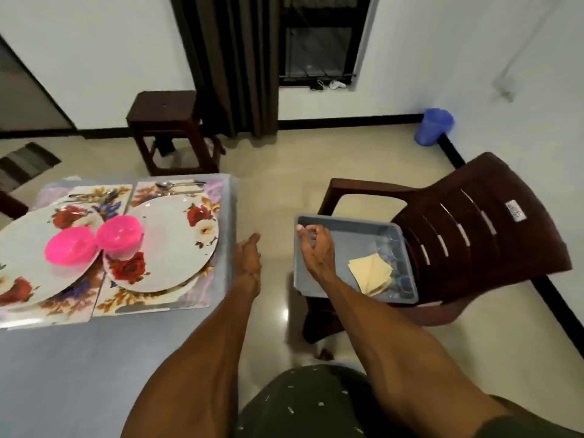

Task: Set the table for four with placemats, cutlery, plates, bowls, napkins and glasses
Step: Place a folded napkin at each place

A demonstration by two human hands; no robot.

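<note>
Two white plates with red roses [177,241] [25,257] lie on floral placemats [151,301] at the far end of the grey table [94,358]. Pink bowls [119,233] [70,245] stand on them. Spoons and forks [177,184] lie behind the plates. A grey tray [319,279] on a brown plastic chair [474,235] holds folded cream napkins [371,271] and clear glasses [393,248]. My right hand [314,248] hovers over the tray's left part, fingers curled, holding nothing visible. My left hand [248,257] hangs by the table's right edge, fingers loose.
A dark wooden stool [170,131] stands behind the table by a dark curtain [234,64]. A blue bin [434,126] sits in the far right corner. Beige floor [284,184] lies between table and chair. My knee in dark shorts [309,403] shows at the bottom.
</note>
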